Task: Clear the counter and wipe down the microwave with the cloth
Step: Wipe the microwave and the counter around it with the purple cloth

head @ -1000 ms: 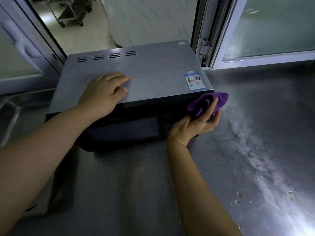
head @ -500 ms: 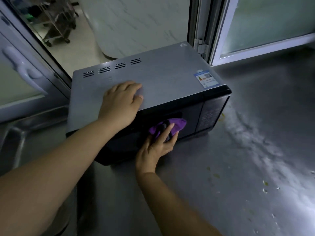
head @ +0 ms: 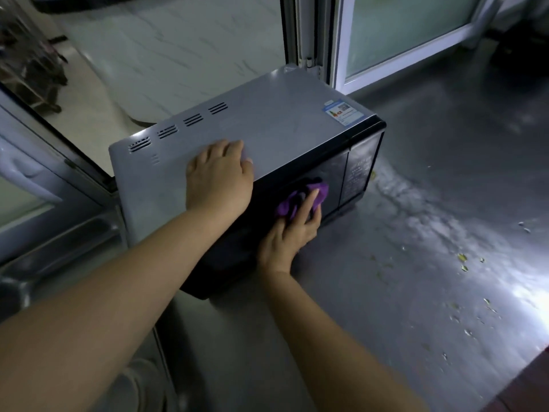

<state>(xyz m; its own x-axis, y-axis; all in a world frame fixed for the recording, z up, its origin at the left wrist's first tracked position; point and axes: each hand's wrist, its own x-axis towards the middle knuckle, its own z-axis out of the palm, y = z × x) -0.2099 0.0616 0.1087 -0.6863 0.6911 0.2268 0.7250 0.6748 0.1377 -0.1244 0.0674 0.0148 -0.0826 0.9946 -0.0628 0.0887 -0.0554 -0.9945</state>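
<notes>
Stainless steel counter [head: 401, 307] nearest the camera carries scattered food scraps [head: 462, 258] to the right, not yet cleared. Right hand [head: 292, 230] presses a bunched purple cloth [head: 300, 197] against the dark glass door of the microwave [head: 282, 132], fingers spread flat over it rather than closed around it. Left hand [head: 219, 176] rests open, palm down, on the grey top panel near the front edge, holding nothing. Beyond, a label [head: 343, 112] sits at the top's right corner; vent slots [head: 193, 120] run along the rear. Risk: wiping pressure could slide the unit on the steel if the bracing hand lifts. Scraps could smear if caught under the cloth.
</notes>
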